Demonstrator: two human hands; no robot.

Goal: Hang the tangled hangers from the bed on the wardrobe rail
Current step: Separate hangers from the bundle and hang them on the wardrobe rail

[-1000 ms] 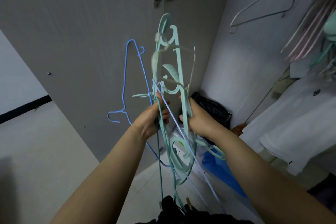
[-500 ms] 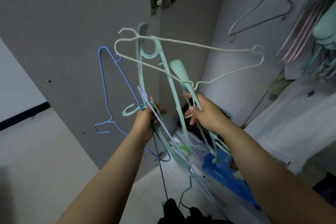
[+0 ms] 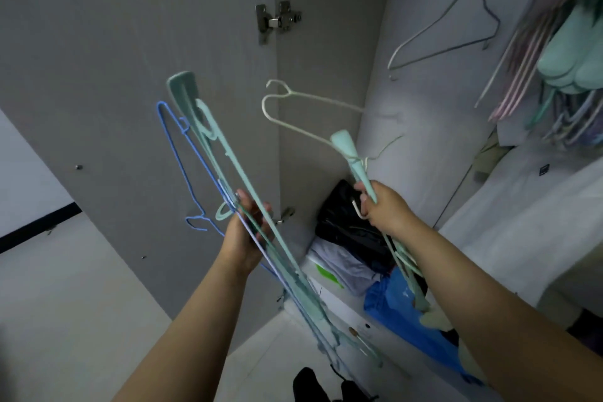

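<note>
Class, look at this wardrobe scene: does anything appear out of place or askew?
Yes. A grey wire hanger hangs tilted inside the wardrobe, one shoulder much lower than the other. Nothing looks spilled or broken.

Home bedroom, at an open wardrobe: grey door (image 3: pixel 130 59) with metal hinge (image 3: pixel 277 21), wire hanger (image 3: pixel 447 29) hanging inside, more hangers (image 3: pixel 554 52) bunched at right, white shirt (image 3: pixel 522 222), folded clothes (image 3: pixel 346 264) piled on the bottom.

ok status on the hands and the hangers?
Left hand grips blue and mint bundle. Right hand grips white wire hanger plus a mint one. Nothing on the rail yet; path looks clear.
</note>
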